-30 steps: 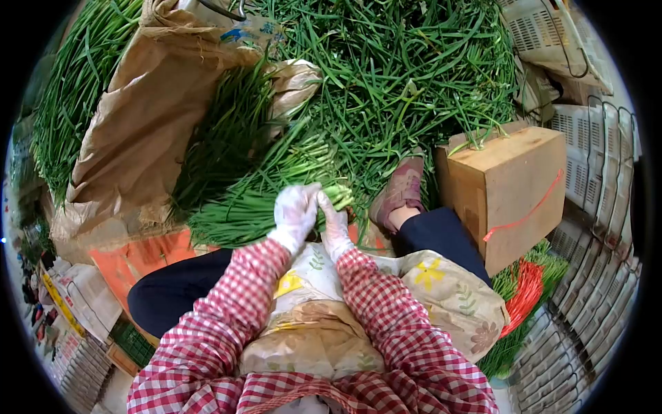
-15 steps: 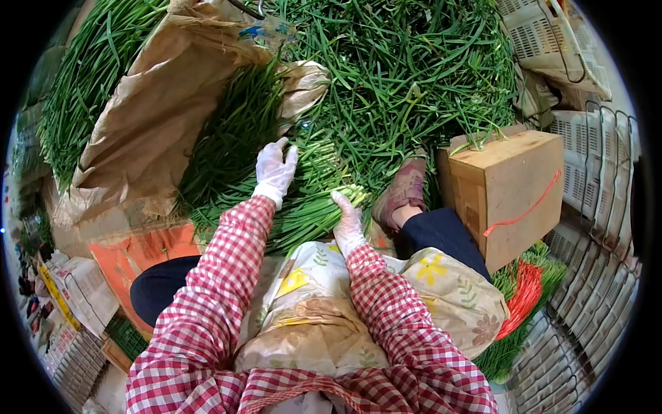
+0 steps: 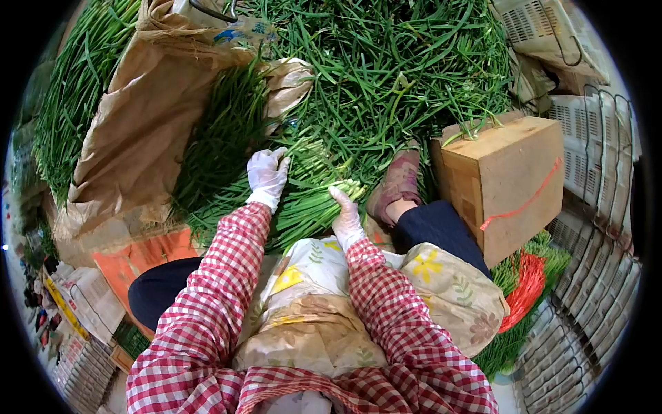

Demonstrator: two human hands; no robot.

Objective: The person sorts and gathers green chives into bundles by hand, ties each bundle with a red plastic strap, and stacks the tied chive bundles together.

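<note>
A bundle of long green stalks with pale cut ends lies in front of my apron. At its right end, my right hand, in a white glove, is wrapped round the pale ends with the thumb on top. My left hand, also gloved, rests on the greens at the left of the bundle, its fingers curled into the leaves. Its fingertips are partly hidden, so what it grips is unclear. More loose stalks lie just beyond both hands.
A large heap of greens spreads ahead. Left stands a brown sack. A wooden box is right of my shoe. Red ties lie on greens behind it. Crates line the right edge; an orange board lies left.
My hands were together at the bundle a second ago. My left hand has since moved left and away, first spread, now curled on the greens. My right hand has stayed at the pale ends.
</note>
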